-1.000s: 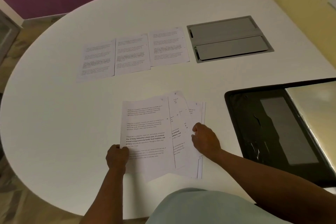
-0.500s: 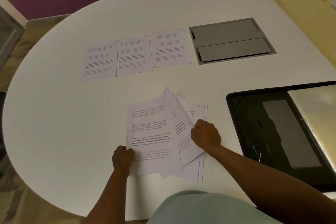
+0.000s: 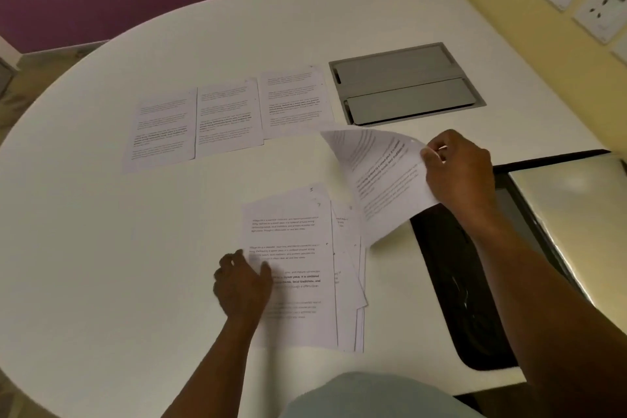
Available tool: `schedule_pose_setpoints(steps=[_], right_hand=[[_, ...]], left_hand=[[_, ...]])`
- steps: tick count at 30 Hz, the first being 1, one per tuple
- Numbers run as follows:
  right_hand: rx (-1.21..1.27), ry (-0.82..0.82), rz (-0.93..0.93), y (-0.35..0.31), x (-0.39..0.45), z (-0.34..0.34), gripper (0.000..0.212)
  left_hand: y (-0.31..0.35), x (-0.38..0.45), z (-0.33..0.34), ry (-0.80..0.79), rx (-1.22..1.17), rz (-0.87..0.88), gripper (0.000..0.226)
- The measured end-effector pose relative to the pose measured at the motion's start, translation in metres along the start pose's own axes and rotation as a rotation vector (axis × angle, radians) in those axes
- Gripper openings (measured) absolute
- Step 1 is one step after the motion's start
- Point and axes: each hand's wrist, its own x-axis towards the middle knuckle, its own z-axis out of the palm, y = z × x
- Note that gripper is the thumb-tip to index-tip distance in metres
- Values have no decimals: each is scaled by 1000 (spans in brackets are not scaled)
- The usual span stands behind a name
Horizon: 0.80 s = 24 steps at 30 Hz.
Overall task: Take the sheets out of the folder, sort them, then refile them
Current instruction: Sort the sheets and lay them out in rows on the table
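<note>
So the right hand (image 3: 458,173) is up in the right-middle of the frame, fingers pinching the edge of one sheet (image 3: 383,180) that curls in the air over the bench (image 3: 101,248), probably lifted clear so it can go to its spot. The left hand (image 3: 242,285) sits lower centre, fingers resting loosely spread on the left edge of the loose stack (image 3: 298,268), looks like it's just pinning the pile so it doesn't slide while a page comes off. Three pages (image 3: 227,115) lie side by side in a row in the upper middle, which reads like the sorted line so the numbers stay visible. The open black folder (image 3: 451,282) waits at the right edge, close enough for refiling. My guess: sorting is maybe a third done.
</note>
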Motion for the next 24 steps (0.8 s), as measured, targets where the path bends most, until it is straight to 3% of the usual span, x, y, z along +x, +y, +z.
schedule_pose_setpoints(steps=[4,7,10,14,24], right_hand=[[258,-26,222,30,25,15,15],[542,-98,433,54,41,35,13],[636,-166,531,73,56,53,14],[658,-211,566,88,91,70,13],[621,-184,488,98,215,118,10]], left_hand=[[66,11,-11,-257,-493,204,50],[121,25,-12,-420,-582,242,53],[155,45,-5,-507,-688,193,59],[195,78,2,-450,-783,118,58],[273,173,32,-248,-693,184,33]])
